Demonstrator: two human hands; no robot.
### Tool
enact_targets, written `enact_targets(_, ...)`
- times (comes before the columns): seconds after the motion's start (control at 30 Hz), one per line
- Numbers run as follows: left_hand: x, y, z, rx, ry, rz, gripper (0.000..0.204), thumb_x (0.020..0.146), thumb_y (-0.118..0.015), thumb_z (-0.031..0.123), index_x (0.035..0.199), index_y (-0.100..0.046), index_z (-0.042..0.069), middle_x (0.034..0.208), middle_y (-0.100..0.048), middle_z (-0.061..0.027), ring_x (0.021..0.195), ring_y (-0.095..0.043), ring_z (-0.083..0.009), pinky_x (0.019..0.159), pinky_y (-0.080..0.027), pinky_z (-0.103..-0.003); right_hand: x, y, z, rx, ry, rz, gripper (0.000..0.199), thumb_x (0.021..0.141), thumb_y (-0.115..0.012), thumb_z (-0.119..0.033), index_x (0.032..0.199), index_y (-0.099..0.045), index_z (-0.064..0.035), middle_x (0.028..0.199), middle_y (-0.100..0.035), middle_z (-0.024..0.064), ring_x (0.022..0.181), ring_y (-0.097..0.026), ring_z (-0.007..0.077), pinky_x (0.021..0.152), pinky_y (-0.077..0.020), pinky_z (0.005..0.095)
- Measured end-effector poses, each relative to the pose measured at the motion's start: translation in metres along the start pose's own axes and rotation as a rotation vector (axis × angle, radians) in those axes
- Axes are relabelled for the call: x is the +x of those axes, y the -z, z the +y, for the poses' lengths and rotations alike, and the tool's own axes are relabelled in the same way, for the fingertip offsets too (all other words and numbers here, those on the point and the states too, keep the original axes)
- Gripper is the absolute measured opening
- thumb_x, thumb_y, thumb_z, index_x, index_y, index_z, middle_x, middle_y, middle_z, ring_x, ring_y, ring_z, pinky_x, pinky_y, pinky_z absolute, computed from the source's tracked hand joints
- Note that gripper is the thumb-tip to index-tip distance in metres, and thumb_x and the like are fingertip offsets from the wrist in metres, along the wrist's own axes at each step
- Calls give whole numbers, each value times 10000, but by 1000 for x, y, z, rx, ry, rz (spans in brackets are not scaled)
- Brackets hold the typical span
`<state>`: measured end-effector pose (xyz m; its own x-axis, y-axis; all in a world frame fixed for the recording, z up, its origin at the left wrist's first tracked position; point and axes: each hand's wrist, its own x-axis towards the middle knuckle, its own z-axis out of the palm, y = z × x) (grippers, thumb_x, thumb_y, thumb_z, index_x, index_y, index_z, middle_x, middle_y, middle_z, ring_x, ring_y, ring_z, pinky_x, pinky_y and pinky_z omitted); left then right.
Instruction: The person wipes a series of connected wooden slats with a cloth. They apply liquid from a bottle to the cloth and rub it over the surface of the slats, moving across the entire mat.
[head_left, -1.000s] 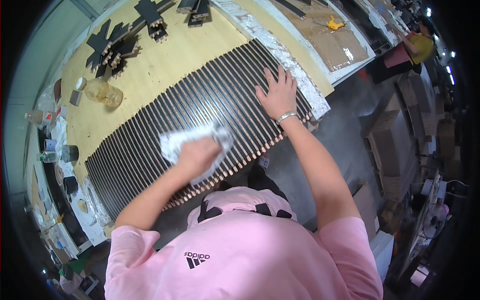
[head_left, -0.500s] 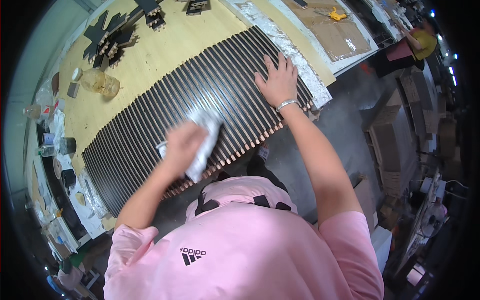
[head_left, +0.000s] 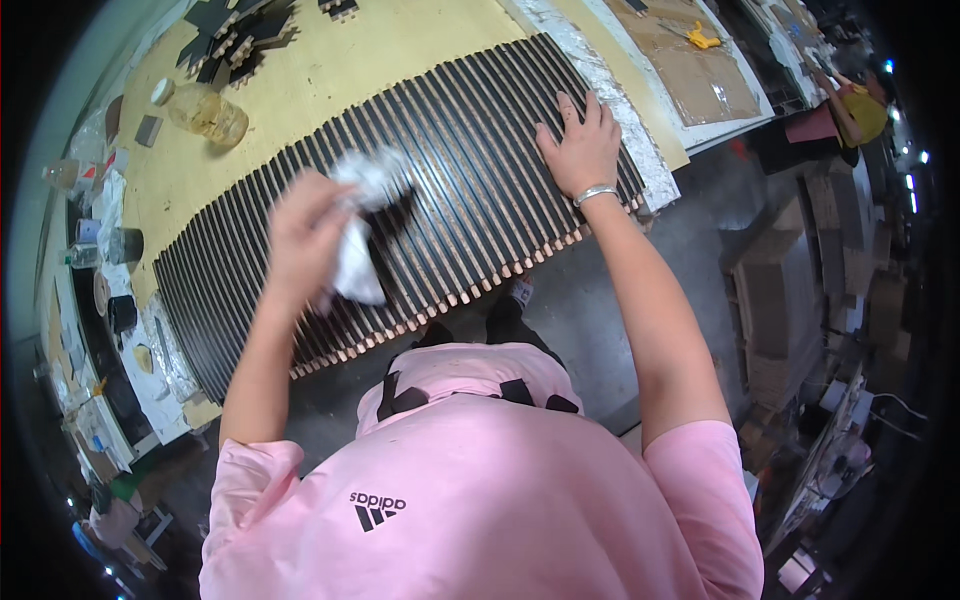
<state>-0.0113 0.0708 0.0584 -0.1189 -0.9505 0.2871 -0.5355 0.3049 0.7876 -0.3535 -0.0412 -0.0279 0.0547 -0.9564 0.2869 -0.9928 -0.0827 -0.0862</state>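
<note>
A long row of narrow black strips (head_left: 470, 200) with pale wooden ends lies side by side across the table in front of me. My left hand (head_left: 303, 235), somewhat smeared by motion, is closed on a crumpled white cloth (head_left: 358, 268) over the middle-left part of the row. One end of the cloth is bunched on the far side of the fingers, and the other hangs toward the near edge. At the right end of the row, my right hand (head_left: 583, 150) rests on the strips with its fingers spread, holding nothing.
On the table's far left stand a clear bottle (head_left: 208, 113) of yellowish liquid and a pile of dark wooden pieces (head_left: 232, 38). Yellow-handled scissors (head_left: 700, 38) lie on cardboard (head_left: 690, 80) at the far right. Stacked cardboard (head_left: 775, 290) stands right; another person (head_left: 855, 110) is beyond.
My left hand has swept away from me and to the left with the cloth. The right hand stays flat on the strips; the whole view has shifted slightly.
</note>
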Motion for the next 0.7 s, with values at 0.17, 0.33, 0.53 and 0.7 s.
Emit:
enact_targets(0.17, -44, 0, 13, 382, -230, -328, 346, 803, -700, 78, 1146, -690, 125, 908, -619, -94, 866, -654, -297, 705, -540, -408, 0, -7, -3, -8, 16, 2, 642, 918, -547, -514, 1448, -513, -155, 1515, -401, 249, 1383, -359, 460, 1151, -247, 570)
enact_targets(0.33, -21, 15, -63, 666, -153, -354, 321, 907, -618, 164, 1185, -711, 294, 971, -629, -69, 837, -642, -256, 674, -527, -385, 0, -4, -2, -6, 19, 0, 631, 927, -535, -499, 1454, -503, -154, 1520, -394, 245, 1379, -365, 458, 1146, -265, 563)
enact_targets(0.53, 25, 34, -89, 653, 82, -109, 291, 953, -589, 171, 1217, -699, 225, 994, -611, -117, 829, -639, -277, 749, -535, -414, 4, -5, 1, -19, 26, 30, 613, 932, -519, -500, 1452, -515, -175, 1513, -415, 236, 1374, -390, 426, 1146, -284, 532)
enact_targets(0.7, -65, 13, -36, 397, -469, -660, 372, 813, -650, 94, 1131, -724, 272, 1049, -632, -111, 909, -662, -303, 747, -554, -438, 1, -6, 2, -59, -6, 10, 608, 935, -514, -503, 1460, -511, -196, 1527, -419, 208, 1395, -379, 406, 1151, -288, 515)
